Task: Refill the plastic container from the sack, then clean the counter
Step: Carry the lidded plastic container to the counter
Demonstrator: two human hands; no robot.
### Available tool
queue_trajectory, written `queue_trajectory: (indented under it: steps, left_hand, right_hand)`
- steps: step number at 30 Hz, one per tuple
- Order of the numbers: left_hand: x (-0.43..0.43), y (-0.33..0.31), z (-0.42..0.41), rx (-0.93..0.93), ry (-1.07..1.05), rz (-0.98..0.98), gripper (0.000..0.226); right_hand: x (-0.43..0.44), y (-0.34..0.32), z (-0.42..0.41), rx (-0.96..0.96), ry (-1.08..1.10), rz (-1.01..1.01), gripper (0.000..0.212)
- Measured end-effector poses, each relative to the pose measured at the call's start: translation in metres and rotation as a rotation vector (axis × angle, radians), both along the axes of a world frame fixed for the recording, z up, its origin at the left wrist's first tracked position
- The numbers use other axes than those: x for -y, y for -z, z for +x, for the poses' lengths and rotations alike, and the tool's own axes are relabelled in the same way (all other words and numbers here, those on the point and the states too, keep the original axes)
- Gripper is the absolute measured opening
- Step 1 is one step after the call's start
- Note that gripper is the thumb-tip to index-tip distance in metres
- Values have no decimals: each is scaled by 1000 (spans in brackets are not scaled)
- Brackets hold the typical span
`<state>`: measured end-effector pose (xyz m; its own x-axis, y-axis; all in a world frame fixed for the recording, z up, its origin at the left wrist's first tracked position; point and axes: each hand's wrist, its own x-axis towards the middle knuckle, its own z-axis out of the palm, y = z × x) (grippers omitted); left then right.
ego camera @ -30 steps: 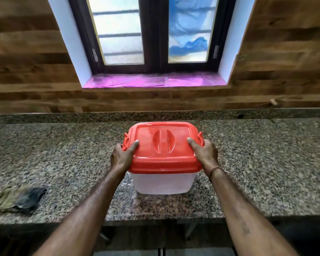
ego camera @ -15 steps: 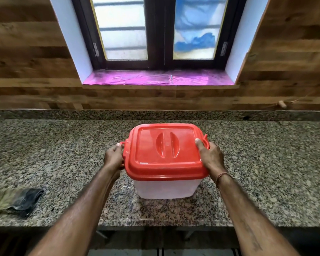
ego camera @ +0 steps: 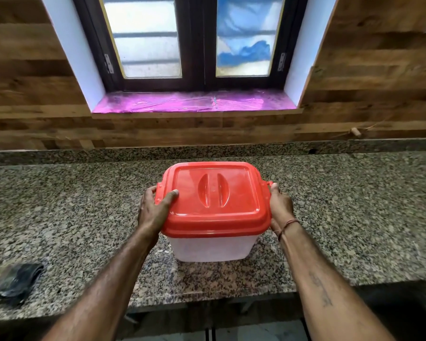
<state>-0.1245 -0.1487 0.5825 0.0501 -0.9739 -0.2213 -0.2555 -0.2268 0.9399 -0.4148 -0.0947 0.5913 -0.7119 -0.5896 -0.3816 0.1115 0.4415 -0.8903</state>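
A translucent plastic container (ego camera: 213, 248) with a red lid (ego camera: 214, 198) stands on the speckled granite counter (ego camera: 342, 212), in the middle. My left hand (ego camera: 154, 209) grips the lid's left edge, thumb lying on top, fingers curled round the left clip. My right hand (ego camera: 279, 209) holds the lid's right side at its clip, fingers curled under the rim. The lid sits closed on the container. No sack is in view.
A crumpled dark cloth (ego camera: 12, 283) lies on the counter at the front left. Behind the counter rises a wood-panelled wall with a window (ego camera: 197, 40) and a pink-covered sill (ego camera: 190, 102). The counter's front edge runs just below the container.
My left thumb has come back onto the lid top after resting at the side clip. My right thumb has slid off the lid top to the right clip. The container stays in place.
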Motion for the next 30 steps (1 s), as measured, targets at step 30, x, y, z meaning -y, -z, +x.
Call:
queue_trajectory:
  steps: [30]
  left_hand:
    - [-17,-20,1,-171,-32,-50,82]
  right_hand:
    - [-19,-7,24,-15,-355,-243,89]
